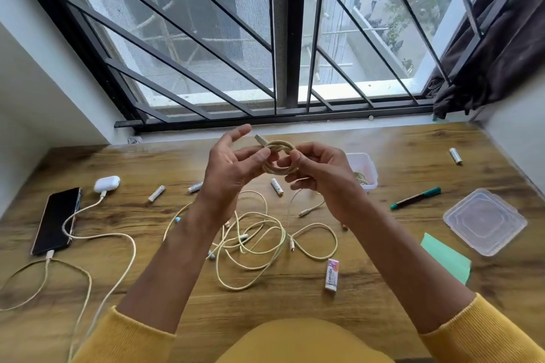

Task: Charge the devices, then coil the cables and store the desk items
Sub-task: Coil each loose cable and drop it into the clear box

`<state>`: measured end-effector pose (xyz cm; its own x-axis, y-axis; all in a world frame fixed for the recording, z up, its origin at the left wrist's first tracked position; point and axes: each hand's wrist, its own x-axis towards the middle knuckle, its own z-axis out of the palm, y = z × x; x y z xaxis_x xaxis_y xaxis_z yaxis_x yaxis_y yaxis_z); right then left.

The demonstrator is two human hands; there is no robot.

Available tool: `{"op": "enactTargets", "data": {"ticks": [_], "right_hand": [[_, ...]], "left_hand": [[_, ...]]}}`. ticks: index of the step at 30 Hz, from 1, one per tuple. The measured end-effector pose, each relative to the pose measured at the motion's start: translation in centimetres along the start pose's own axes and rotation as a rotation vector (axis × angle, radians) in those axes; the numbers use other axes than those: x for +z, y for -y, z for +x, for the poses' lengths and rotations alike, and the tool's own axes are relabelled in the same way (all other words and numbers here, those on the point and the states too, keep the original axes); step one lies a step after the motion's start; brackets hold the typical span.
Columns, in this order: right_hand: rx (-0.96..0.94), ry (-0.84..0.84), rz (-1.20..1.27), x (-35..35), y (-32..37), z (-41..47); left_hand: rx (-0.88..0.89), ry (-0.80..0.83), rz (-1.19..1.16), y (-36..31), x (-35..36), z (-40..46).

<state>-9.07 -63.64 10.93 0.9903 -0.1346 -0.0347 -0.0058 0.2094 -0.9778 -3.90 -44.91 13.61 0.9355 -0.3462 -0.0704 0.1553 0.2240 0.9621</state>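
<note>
Yellow sleeves (124, 336) frame the bottom edge, both forearms reaching up over the wooden desk (295, 300). Just beyond them an eraser (331, 274) lies on its side, a green sticky pad (445, 256) to its right. Loose pale-yellow cables (253, 244) sprawl in a tangle under the forearms, their plugs scattered among the loops.

On the left a phone (56, 221) lies flat with a cable (88, 233) plugged into its near end; a second cable runs to the white earbud case (106, 183) just beyond the phone. Right of the tangle sit a clear lid (485, 221) and, nearer the middle, a green marker (415, 198).

Batteries lie scattered: one (156, 193) right of the case, one (195, 187) by the left wrist, one (277, 187) below the hands, one (455, 155) far right.

Held above the desk, the coil (278, 160) is a small tight ring of cable with a plug sticking out at its top. The left hand (233, 168) pinches the coil's left side with thumb and a finger, other fingers spread upward. The right hand (321, 174) grips the right side with curled fingers. Behind the right hand is a clear box (367, 165) with a coiled cable inside. Past the desk stands a barred window (277, 38) with a dark curtain (501, 47) at right.
</note>
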Motion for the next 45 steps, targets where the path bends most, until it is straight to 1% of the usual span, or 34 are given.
{"op": "enactTargets", "data": {"ticks": [4,6,8,11,15,17,19,24,28,30,34,37,41,45], "right_hand": [[-0.025,-0.069,-0.079,0.1,0.1,-0.1],[-0.016,-0.086,-0.055,0.1,0.2,-0.1],[-0.005,-0.097,-0.001,0.2,0.2,-0.3],[0.014,-0.162,0.023,0.5,0.2,-0.5],[-0.004,-0.271,0.01,0.8,0.0,-0.6],[-0.045,-0.31,-0.027,0.7,-0.3,-0.6],[-0.054,-0.334,-0.073,0.1,-0.5,-0.4],[0.027,-0.366,-0.092,-3.2,-1.1,0.7],[0.08,-0.365,-0.118,-5.9,-1.8,1.3],[0.101,-0.392,-0.129,-7.1,-2.2,1.9],[0.121,-0.467,-0.203,-9.5,-2.9,3.2],[0.114,-0.521,-0.315,-11.3,-3.0,4.4],[0.12,-0.578,-0.567,-13.4,-3.6,6.1],[0.186,-0.546,-0.83,-14.5,-4.4,6.6]], "left_hand": [[-0.074,-0.009,-0.089,0.3,0.1,-0.2],[-0.103,-0.023,-0.102,0.3,0.1,-0.2],[-0.096,-0.065,-0.077,0.2,0.2,-0.1],[-0.032,-0.166,0.0,0.6,0.7,0.1],[0.161,-0.344,0.19,2.0,1.9,0.6],[0.177,-0.395,0.208,2.9,2.5,1.1],[0.087,-0.361,0.136,3.5,3.1,1.7],[-0.172,-0.145,-0.013,4.8,4.0,3.3],[-0.282,-0.07,-0.053,5.9,4.8,4.9],[-0.31,-0.029,-0.026,6.4,5.3,5.8],[-0.307,0.036,0.22,7.7,6.2,8.3],[-0.24,0.052,0.44,9.0,7.1,10.7],[-0.103,0.059,0.806,10.7,8.5,13.1],[-0.047,0.072,1.121,11.8,9.6,13.7]]}}
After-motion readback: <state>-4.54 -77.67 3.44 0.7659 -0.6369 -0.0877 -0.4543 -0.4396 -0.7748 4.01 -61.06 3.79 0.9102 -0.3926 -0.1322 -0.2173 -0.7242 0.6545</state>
